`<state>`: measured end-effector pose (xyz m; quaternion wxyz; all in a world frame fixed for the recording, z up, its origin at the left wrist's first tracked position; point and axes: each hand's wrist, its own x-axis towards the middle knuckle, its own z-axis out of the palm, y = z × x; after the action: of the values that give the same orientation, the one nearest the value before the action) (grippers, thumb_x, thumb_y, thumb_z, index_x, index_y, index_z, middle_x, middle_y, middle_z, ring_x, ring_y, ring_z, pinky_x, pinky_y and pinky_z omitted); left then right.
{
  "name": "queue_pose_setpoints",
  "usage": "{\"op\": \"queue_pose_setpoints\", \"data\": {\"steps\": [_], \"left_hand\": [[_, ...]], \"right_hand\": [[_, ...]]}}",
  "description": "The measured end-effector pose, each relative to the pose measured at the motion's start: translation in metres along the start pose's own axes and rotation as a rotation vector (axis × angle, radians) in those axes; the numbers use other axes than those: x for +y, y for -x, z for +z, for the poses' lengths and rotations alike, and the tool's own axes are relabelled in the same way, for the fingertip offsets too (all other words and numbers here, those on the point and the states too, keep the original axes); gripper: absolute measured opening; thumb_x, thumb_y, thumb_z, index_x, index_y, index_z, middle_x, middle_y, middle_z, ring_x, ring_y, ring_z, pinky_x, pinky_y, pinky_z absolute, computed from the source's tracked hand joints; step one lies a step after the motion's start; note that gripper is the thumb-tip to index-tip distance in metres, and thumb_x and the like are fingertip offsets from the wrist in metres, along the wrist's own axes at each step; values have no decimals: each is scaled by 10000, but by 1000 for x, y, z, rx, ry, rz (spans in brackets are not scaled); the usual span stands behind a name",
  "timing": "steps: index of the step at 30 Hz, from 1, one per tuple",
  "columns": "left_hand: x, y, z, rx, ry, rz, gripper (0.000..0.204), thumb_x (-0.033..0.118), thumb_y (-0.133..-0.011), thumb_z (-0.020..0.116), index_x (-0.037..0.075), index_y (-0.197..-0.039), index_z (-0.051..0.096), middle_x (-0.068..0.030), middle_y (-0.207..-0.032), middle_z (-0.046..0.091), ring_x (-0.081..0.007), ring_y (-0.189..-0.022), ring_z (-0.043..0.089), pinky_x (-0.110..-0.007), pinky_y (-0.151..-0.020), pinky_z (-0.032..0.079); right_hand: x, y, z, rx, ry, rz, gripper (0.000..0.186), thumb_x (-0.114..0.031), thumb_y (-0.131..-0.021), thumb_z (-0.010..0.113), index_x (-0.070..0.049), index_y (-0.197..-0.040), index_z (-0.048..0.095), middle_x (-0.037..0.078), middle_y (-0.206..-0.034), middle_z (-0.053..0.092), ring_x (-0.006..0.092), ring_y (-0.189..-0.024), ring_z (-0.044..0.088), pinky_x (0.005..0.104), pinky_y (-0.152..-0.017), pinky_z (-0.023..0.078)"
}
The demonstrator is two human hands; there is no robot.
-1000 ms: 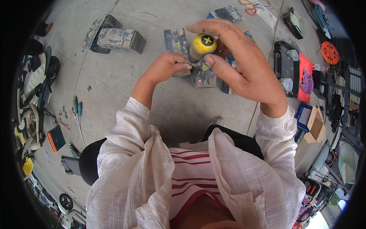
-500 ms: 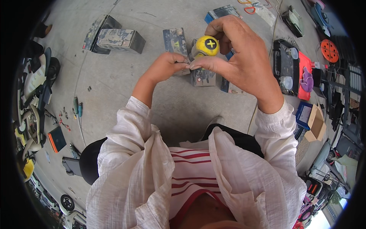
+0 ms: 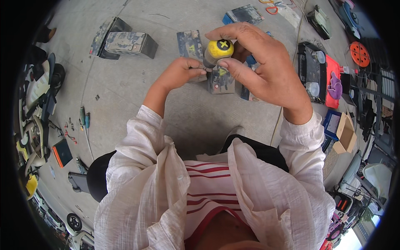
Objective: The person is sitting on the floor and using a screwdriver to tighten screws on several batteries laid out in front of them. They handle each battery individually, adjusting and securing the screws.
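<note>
1. Screwdriver (image 3: pixel 216 51) over the far-left corner of the battery (image 3: pixel 221 85); its long axis slants, the capped end up toward the viewer, the collar end down and left to the left hand's fingertips; both hands are at it, the right hand nearer the handle.
2. Right hand (image 3: pixel 266 71), above and right of the battery, loosely grasps the handle: thumb along the near side, fingers arched round the far side; the palm stands off it.
3. Left hand (image 3: pixel 179 75), left of the battery, has thumb and forefinger drawn nearly together just under the collar; I cannot tell whether they pinch the shaft or some small part.
4. The handle is a rounded, glossy yellow bulb, probably plastic, with a black cap bearing a yellow cross; below it the collar is dull grey.
5. The battery is a boxy block, dusty and blotched grey, with a yellow triangle label; a second block (image 3: pixel 190 43), similarly smeared, lies beyond and left of it; a blue-sided block (image 3: pixel 246 16) lies farther beyond and right.
6. Well left of the battery, a scuffed grey block (image 3: pixel 131 43) rests against a black case (image 3: pixel 104 39); all lie on rough grey concrete (image 3: pixel 125 87).
</note>
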<state>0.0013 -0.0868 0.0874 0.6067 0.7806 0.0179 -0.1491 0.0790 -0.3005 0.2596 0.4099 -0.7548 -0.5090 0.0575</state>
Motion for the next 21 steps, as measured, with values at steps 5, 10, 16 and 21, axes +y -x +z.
{"op": "queue_pose_setpoints", "data": {"steps": [5,10,16,21], "left_hand": [[3,-2,0,-19,-25,35,192,165,-901,725,25,-1030,749,-74,-835,718,-120,-760,600,-297,-744,496],[5,0,-3,-38,-37,18,185,164,-898,729,18,-1010,747,-72,-824,714,-113,-753,588,-292,-739,493],[-6,-3,-3,-58,13,-9,190,157,-896,731,9,-1016,743,-66,-818,713,-106,-750,582,-287,-739,491],[3,-2,-3,-52,-13,19,186,154,-897,732,14,-1018,747,-58,-820,712,-104,-760,589,-282,-743,493]], "right_hand": [[-4,1,1,77,24,76,437,-221,-834,764,-58,-1213,621,101,-1046,657,238,-808,637,331,-678,527],[3,1,0,9,92,13,465,-243,-834,768,-63,-1232,611,106,-1051,656,246,-820,635,336,-690,529],[1,1,6,43,-28,-17,459,-142,-833,763,-57,-1261,618,80,-1072,664,150,-766,609,269,-646,494],[1,2,-1,-8,139,120,475,-157,-825,773,-64,-1266,621,87,-1099,669,163,-850,637,276,-672,509]]}}
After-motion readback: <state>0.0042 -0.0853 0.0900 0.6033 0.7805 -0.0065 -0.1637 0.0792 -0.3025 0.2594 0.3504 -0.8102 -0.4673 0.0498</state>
